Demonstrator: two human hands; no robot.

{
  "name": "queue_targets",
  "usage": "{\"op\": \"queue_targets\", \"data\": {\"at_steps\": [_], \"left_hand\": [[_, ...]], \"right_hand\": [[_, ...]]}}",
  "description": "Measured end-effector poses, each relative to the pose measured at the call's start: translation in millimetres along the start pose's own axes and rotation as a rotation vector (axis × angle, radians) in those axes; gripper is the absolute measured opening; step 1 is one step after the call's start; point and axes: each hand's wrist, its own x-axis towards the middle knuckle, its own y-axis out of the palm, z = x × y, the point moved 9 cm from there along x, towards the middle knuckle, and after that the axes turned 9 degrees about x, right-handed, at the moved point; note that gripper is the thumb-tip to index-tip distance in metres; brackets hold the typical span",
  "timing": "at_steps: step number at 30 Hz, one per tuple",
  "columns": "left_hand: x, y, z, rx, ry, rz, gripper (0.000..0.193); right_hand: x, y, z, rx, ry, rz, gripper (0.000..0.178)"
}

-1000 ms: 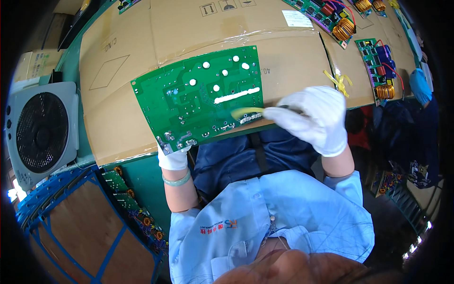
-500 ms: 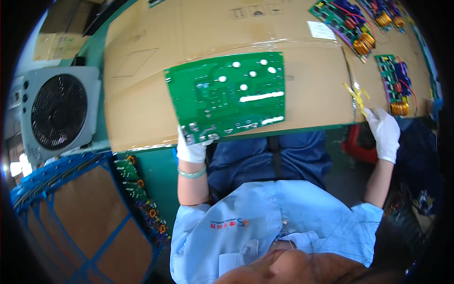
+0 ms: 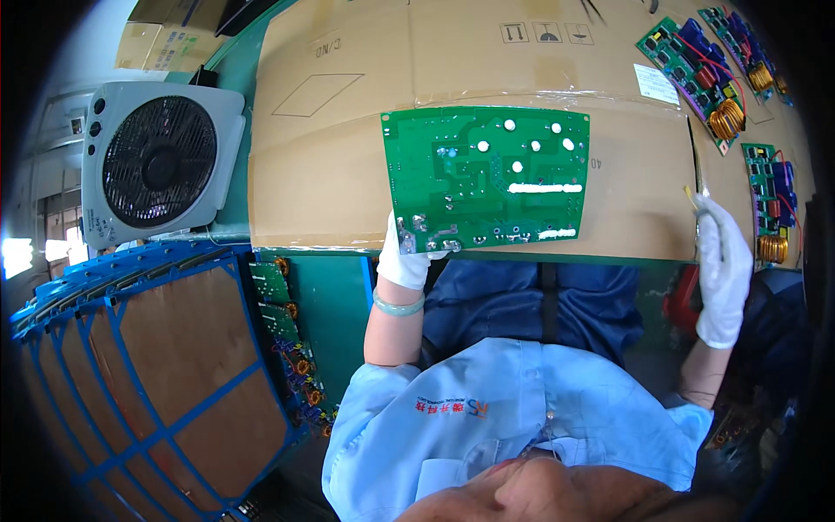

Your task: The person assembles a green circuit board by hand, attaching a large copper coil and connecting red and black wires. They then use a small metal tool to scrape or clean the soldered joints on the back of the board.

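Observation:
My left hand, in a white glove, grips the lower left corner of a green circuit board. The board is tilted up with its soldered underside showing, dotted with round white blobs and two white strips. Its fingers are partly hidden behind the board. Off to the right, at a seam in the cardboard, my white-gloved right hand is closed, fingers together. A thin yellow strip pokes out at its fingertips; the rest of it is hidden.
Cardboard covers the table. Assembled circuit boards with copper coils lie along the right side. A grey box fan stands at the left, above a blue-framed rack. More boards stand beside the rack.
The view has shifted, so everything sits further right. The yellow strips that lay spread at my right fingertips now show only as one thin end. My left hand still holds the board.

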Motion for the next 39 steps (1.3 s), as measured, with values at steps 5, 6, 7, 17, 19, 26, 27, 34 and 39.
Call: {"op": "queue_targets", "data": {"at_steps": [5, 6, 7, 17, 19, 26, 27, 34, 39], "left_hand": [[6, -2, 1, 0.173, 0.124, 0.109, 0.028], [7, -4, 3, 0.166, 0.124, 0.106, 0.028], [7, -9, 5, 0.161, 0.127, 0.095, 0.028], [12, -2, 16, -0.167, -0.038, 0.067, 0.028], [12, -1, 17, -0.223, -0.071, 0.058, 0.027], [4, 21, 5, -0.321, -0.172, 0.217, 0.028], [5, 21, 5, -0.317, -0.170, 0.210, 0.028], [5, 29, 2, -0.251, -0.123, 0.106, 0.030], [13, 22, 13, -0.277, -0.145, 0.365, 0.027]], "right_hand": [[5, 36, 29, 0.330, -0.178, -0.236, 0.023], [1, 43, 24, 0.488, -0.142, -0.289, 0.023], [-2, 47, 29, 0.475, -0.216, -0.358, 0.026], [-16, 94, -13, 0.510, -0.212, -0.346, 0.030], [-16, 95, -6, 0.615, -0.192, -0.325, 0.030], [-7, 119, 63, 0.508, -0.255, 0.016, 0.044], [-6, 118, 87, 0.370, -0.405, 0.021, 0.040], [-12, 138, 171, 0.096, -0.696, 0.043, 0.033], [-10, 146, 178, 0.014, -0.693, 0.115, 0.034]]}}
